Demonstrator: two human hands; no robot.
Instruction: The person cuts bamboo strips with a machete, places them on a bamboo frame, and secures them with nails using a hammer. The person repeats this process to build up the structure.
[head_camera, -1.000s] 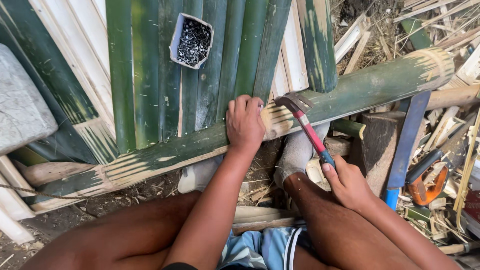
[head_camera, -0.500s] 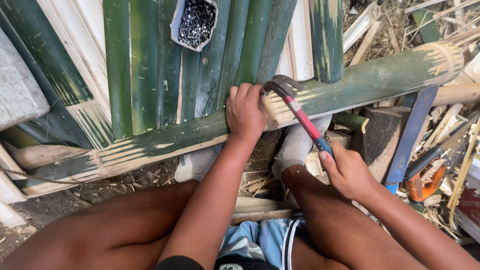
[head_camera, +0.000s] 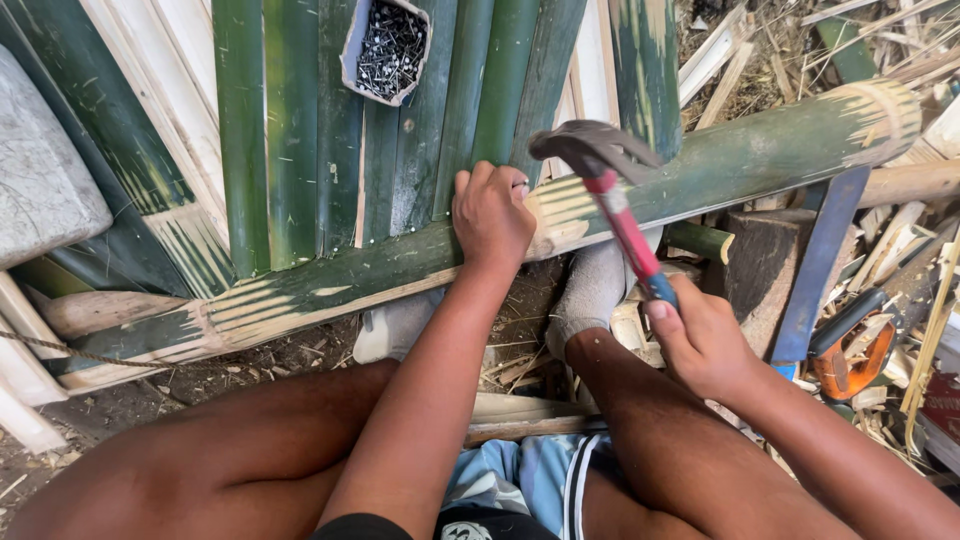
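- Head view looks down at my two bare hands and my knees.
- My left hand (head_camera: 492, 215) rests on a long green bamboo pole (head_camera: 700, 165). Its fingers are curled close together at the top edge of the pole. I cannot tell if they pinch a nail, it is too small to see.
- My right hand (head_camera: 700, 340) is wrapped tight round the handle of a hammer (head_camera: 610, 185). The handle is red with a blue end.
- The hammer head is up in the air, just to the right of my left hand and above the pole. It does not touch the pole.
- The handle runs from my right hand up and to the left, toward my left hand.
- The pole lies long ways across the view, low on the left and high on the right.
- Flat green bamboo slats (head_camera: 300, 120) lie under the pole and run away from me, side by side.
- A small box of nails (head_camera: 388, 48) sits on the slats, past my left hand. My left hand is the nearer one to it.
- A blue bar (head_camera: 815, 270) and an orange tool (head_camera: 850, 350) lie among wood scraps on the right.
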